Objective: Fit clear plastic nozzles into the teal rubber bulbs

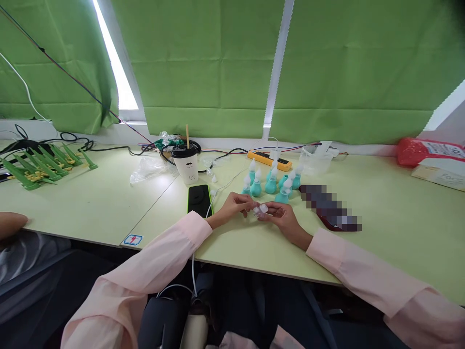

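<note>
Over the table's front part, both hands meet at a small, translucent white piece (260, 210) whose kind I cannot make out. My right hand (285, 220) is closed on its right side, thumb below and fingers above. From the left, my left hand (235, 204) pinches close against the same piece; its fingertips are partly hidden. Just beyond the hands stand several turquoise bulb-shaped bottles (271, 186) with pointed whitish tips. A dark phone with a bright green edge (199, 199) lies left of my left hand, and a white cable passes beside it.
A lidded paper cup (188, 167) with a straw stands behind the phone. Beyond the bottles lies a yellow power strip (269, 160), near a clear plastic tub (315, 160). Green spiky pieces (47, 165) are at left, near another person's arm (12, 225). A red package (417, 151) sits far right.
</note>
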`<state>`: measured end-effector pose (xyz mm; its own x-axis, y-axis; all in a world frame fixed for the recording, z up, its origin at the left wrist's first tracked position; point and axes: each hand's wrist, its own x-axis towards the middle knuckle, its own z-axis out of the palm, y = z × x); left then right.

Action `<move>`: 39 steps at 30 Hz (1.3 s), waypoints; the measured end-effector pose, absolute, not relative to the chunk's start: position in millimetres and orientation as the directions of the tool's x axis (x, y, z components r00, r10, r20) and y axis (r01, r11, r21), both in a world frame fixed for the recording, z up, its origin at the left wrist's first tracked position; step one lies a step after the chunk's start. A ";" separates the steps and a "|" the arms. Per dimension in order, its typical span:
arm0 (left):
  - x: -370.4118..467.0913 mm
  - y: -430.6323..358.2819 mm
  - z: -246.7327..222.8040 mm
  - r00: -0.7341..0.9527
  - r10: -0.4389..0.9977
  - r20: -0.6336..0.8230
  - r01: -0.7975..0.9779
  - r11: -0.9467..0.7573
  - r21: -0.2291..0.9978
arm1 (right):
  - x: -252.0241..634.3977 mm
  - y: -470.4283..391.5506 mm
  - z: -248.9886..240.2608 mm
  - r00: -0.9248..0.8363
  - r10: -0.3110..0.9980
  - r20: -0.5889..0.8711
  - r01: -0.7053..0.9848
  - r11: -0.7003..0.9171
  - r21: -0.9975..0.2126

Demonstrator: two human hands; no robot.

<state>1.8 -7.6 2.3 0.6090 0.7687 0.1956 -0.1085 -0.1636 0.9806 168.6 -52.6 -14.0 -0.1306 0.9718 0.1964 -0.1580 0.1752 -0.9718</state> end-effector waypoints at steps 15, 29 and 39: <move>-0.6 -12.6 12.1 0.776 0.630 -0.003 -0.112 0.143 0.983 | 165.8 -61.5 -8.6 -0.115 0.920 0.375 0.021 0.379 -0.925; -1.3 -9.9 8.1 0.775 0.631 0.032 -0.153 0.139 0.979 | 165.4 -59.7 -10.3 -0.127 0.915 0.383 0.000 0.386 -0.922; 0.8 -12.7 8.7 0.746 0.665 0.022 -0.136 0.120 0.983 | 164.2 -57.4 -11.2 -0.113 0.928 0.356 0.015 0.359 -0.933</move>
<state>0.8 -12.7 8.7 0.7462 0.6654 0.0217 -0.1360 0.1204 0.9834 164.2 -57.4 -11.2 -0.1126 0.9278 0.3556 0.0148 0.3594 -0.9331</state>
